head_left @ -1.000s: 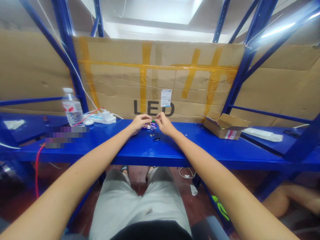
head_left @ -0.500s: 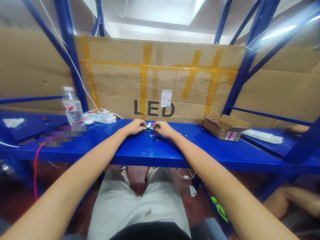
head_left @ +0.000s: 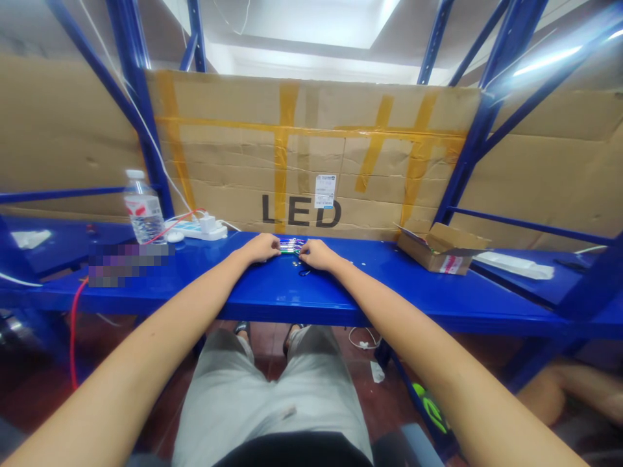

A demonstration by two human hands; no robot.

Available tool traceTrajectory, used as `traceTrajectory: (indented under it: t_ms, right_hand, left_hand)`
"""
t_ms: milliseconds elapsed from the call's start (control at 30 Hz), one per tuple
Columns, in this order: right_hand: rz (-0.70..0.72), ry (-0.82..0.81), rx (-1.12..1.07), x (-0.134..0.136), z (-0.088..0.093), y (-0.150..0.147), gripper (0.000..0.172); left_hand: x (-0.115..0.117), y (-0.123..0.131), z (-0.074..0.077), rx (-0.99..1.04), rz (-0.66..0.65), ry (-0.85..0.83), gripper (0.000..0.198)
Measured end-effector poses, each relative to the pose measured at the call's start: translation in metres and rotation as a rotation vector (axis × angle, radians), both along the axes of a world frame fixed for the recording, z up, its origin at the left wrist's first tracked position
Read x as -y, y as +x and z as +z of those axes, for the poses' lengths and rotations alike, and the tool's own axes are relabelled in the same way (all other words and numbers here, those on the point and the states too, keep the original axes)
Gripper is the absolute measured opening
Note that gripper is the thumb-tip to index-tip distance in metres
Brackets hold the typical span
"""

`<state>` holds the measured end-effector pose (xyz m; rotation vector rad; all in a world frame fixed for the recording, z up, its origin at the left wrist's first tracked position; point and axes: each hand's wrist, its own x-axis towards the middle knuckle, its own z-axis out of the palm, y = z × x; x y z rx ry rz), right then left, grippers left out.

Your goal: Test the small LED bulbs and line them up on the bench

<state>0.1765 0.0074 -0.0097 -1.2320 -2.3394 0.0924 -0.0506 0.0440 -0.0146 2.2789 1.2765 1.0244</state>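
A small row of slim, shiny strips point(head_left: 289, 246) in blue, silver and green lies side by side at the back of the blue table point(head_left: 287, 292). My left hand point(head_left: 263, 248) pinches the left end of the row, fingers closed. At the right end, my right hand point(head_left: 318, 254) is closed on the strips where thin dark and purple strands show. Their exact kind is too small to make out. Just below my right fingers lie a small dark loop point(head_left: 304, 273) and a few tiny light bits point(head_left: 296, 263).
On the left stand a water bottle point(head_left: 143, 211) and a white power strip point(head_left: 195, 229), near a red cable point(head_left: 74, 337). An open cardboard box point(head_left: 440, 250) sits right, beside a white tray point(head_left: 516, 264). A large cardboard sheet point(head_left: 233, 162) backs the table. Another person's arm point(head_left: 569, 386) shows lower right.
More of the strips shows between my hands, their flat row now facing me. My left fingers have shifted slightly left and my right hand slightly down. At far right, another person's hand has left the table.
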Motion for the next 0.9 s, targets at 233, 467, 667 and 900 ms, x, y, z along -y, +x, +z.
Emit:
traceTrajectory:
  t_ms: [233, 467, 667, 900]
  right_hand:
    - [-0.067, 0.013, 0.017, -0.001, 0.0, 0.003, 0.015]
    - [-0.086, 0.035, -0.161, 0.001, 0.008, 0.011, 0.017]
    - [-0.075, 0.054, -0.235, 0.003, 0.013, 0.016, 0.019]
    - [0.063, -0.028, -0.288, 0.008, 0.012, 0.013, 0.013]
  left_hand:
    - [-0.001, 0.001, 0.004, 0.084, 0.082, 0.086, 0.017]
    - [0.022, -0.026, 0.039, -0.243, 0.006, -0.366, 0.025]
    - [0.033, -0.033, 0.048, -0.523, -0.081, -0.446, 0.028]
    - [0.031, 0.004, 0.03, -0.058, -0.145, -0.082, 0.022]
